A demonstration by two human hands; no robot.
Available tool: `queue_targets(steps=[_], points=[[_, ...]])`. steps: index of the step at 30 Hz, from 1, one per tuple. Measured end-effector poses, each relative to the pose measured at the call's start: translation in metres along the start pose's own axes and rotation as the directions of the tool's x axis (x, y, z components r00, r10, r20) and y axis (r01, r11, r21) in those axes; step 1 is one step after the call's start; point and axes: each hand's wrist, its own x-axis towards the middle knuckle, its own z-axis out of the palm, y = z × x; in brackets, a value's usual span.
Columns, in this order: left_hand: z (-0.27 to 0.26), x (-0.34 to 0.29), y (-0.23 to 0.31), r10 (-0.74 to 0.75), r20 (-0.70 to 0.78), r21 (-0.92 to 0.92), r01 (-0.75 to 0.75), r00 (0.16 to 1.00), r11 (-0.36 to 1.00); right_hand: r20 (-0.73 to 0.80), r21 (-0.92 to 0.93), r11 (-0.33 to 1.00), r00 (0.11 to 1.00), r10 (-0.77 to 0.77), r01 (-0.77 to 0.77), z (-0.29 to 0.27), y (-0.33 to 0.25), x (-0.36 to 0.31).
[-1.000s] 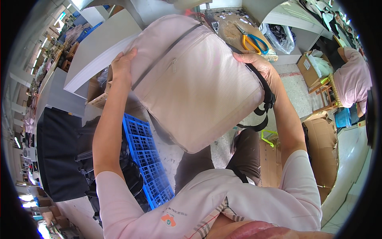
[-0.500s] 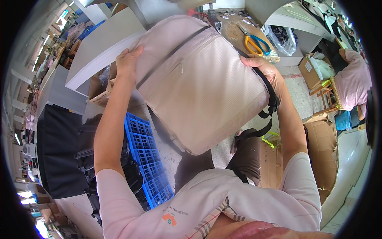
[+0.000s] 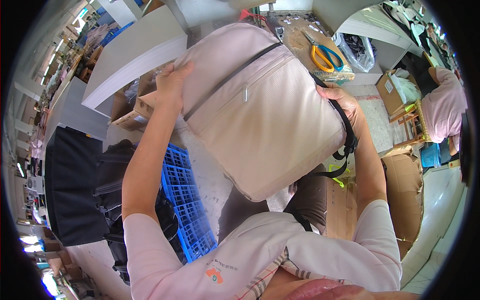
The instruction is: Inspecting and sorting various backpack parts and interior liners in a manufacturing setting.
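Note:
A light beige backpack [image 3: 270,120] hangs tilted in front of me, held up by both hands. Across its upper part run a dark zipper line and a pocket with a small metal zipper pull [image 3: 245,93]. My left hand [image 3: 172,82] is closed on the bag's left edge near the top, thumb on the front face. My right hand [image 3: 342,100] grips the right edge, beside the black shoulder strap [image 3: 347,132], which dangles down past my wrist. The back of the bag and most of my fingers behind it are hidden.
Scissors with yellow and blue handles [image 3: 325,57] lie on a worn board [image 3: 295,40] beyond the bag. A blue plastic crate [image 3: 187,200] and black bags [image 3: 117,175] stand at left. Flattened cardboard [image 3: 402,192] is at right, near a seated person [image 3: 445,105].
The backpack and both my hands have shifted slightly to the right and a little lower in the view. The zipper pull catches more light now. My grip stays the same.

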Motion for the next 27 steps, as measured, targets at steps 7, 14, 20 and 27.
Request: queue_targets(steps=[7,14,20,27], points=[[-0.007,-0.062,0.024,0.687,0.326,0.831,-0.543,0.65,0.119,0.039,-0.257,0.966,0.999,-0.017,0.026,0.032,-0.008,-0.022],[-0.016,-0.12,0.053,-0.093,0.842,0.534,-0.796,0.531,0.285,0.79,-0.609,-0.054,0.611,0.055,0.792,0.166,0.024,0.006],[-0.162,-0.138,0.083,-0.06,0.227,0.734,-0.131,0.972,0.667,0.452,-0.772,-0.099,0.434,-0.78,0.628,0.145,0.04,-0.01],[-0.266,-0.188,0.052,0.102,-0.216,0.136,-0.073,0.971,0.988,0.392,-0.557,0.826,0.904,0.169,0.087,0.105,0.198,-0.053]])
